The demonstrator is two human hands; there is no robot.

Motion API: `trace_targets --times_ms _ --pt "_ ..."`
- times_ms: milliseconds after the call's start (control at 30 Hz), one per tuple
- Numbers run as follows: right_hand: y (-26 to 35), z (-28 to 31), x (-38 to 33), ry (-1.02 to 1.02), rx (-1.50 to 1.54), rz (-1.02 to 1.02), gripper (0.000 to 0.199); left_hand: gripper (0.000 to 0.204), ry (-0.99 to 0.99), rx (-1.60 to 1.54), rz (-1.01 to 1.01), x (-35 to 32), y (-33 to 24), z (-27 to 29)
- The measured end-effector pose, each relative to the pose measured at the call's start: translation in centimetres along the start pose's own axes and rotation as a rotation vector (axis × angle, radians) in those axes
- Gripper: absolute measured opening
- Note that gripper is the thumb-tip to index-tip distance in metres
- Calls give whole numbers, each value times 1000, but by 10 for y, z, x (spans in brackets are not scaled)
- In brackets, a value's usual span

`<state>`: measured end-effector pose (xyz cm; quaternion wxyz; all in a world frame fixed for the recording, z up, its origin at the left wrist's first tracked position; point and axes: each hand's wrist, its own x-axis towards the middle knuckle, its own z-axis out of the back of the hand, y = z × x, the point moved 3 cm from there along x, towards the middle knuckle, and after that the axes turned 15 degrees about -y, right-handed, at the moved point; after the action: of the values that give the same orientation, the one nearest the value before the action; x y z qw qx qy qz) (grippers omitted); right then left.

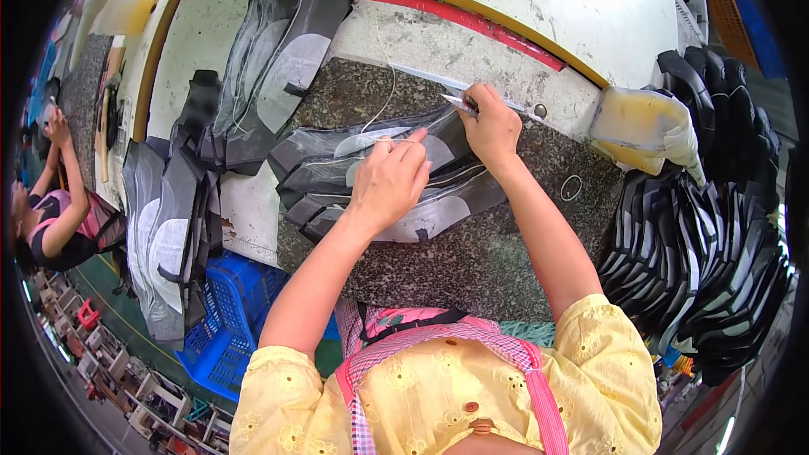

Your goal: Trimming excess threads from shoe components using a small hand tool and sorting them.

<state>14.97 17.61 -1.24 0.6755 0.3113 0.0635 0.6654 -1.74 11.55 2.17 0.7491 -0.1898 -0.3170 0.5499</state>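
Several dark grey, curved shoe-upper pieces (pixel 455 202) with pale oval patches lie overlapped on the speckled stone slab (pixel 522 244). My left hand (pixel 390 177) rests on them near the middle, fingers stretched out and partly overlapping. At the right end of the pieces, my right hand (pixel 490 125) is closed round a small tool. Only its pointed metal blade (pixel 458 104) shows; the rest is hidden in the fingers. A thin cream thread (pixel 393 84) hangs in a loose curve from the slab's far side to the pieces by my left hand.
More dark pieces (pixel 291 59) are stacked at far left, with another pile (pixel 173 236) nearer. A blue basket (pixel 215 320) stands below them. Dense black stacks (pixel 683 253) and a yellowed plastic container (pixel 636 122) are at right. Another person (pixel 72 211) works at far left.
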Motion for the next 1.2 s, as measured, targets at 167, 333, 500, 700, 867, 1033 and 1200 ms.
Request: trace_targets --times_ms 167,333,500,700,867,1033,1200 --pt "0 -2 1 4 -31 -3 18 13 8 83 -90 1 -2 -5" --pt "8 1 11 84 -133 34 20 10 136 212 -116 10 -5 -10" --pt "-2 34 23 -53 -3 -230 27 14 -8 -534 380 5 29 19" --pt "99 -12 -39 334 173 480 46 20 -150 -337 558 -5 97 60" --pt "107 -14 -40 320 140 530 31 22 74 -263 507 -3 109 63" --pt "117 24 -49 488 126 500 28 21 37 -417 502 -13 120 56" --pt "109 94 -56 619 243 458 28 18 129 -383 530 -7 122 56"
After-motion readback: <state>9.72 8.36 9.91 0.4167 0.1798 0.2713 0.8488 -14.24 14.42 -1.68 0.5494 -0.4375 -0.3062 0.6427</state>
